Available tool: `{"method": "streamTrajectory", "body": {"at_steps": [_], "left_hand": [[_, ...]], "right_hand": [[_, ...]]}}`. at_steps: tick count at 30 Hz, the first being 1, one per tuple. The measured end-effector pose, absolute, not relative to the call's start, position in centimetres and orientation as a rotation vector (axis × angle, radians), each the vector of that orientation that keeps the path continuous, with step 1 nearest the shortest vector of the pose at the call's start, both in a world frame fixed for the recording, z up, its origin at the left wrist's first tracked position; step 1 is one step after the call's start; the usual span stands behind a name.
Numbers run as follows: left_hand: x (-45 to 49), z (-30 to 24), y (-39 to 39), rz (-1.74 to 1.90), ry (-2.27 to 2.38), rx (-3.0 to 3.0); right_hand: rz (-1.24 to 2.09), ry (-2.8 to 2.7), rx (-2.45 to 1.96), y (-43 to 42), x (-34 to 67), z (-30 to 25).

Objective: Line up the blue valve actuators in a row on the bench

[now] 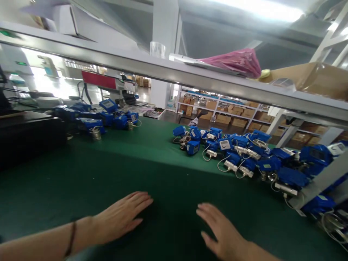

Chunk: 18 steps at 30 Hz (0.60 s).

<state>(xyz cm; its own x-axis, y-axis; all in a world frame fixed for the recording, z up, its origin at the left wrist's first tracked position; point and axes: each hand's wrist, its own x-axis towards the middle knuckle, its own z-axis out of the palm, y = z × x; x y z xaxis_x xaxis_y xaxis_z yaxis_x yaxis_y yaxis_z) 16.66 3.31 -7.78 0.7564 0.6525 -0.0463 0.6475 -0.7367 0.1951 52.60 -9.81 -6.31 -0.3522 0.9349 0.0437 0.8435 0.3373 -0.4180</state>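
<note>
My left hand [123, 215] is over the green tabletop [152, 174], fingers stretched out and thumb apart, with nothing in it. Across from it, my right hand [220, 230] is slightly blurred, its fingers extended and thumb spread, also holding nothing. Bare tabletop shows between the two hands. Beyond my right hand lie many blue meters [239, 145] with silvery metal pipe fittings and thin grey cables, heaped toward the right. A second cluster of blue meters [108, 117] sits at the back left, farther from my left hand.
A black box-like object [29, 137] stands at the left edge. Overhead runs a white shelf [130, 59] bearing a pink plastic bag [233, 63] and a cardboard box [320, 79]. At right, a grey metal post [326, 177] rises among the meters. Racks with cartons [223, 117] stand behind.
</note>
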Motion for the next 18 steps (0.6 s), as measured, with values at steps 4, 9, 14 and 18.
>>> {"method": "streamTrajectory", "body": {"at_steps": [4,9,14,18], "left_hand": [[25.6,-6.2,14.0,0.272,1.253,2.703],[32.2,-7.3,24.2,0.435,1.412,2.622],[36.0,-9.3,32.1,0.570,1.628,2.379],[38.6,-9.5,37.4,0.680,1.721,2.142]], "right_hand": [[0.215,-1.972,-1.863,4.5,54.5,-4.1],[0.129,-1.554,-2.056,18.7,55.7,-4.1],[0.248,-1.317,-2.075,26.4,55.6,-5.3],[0.356,-1.220,-2.073,29.3,55.7,-5.6]]}}
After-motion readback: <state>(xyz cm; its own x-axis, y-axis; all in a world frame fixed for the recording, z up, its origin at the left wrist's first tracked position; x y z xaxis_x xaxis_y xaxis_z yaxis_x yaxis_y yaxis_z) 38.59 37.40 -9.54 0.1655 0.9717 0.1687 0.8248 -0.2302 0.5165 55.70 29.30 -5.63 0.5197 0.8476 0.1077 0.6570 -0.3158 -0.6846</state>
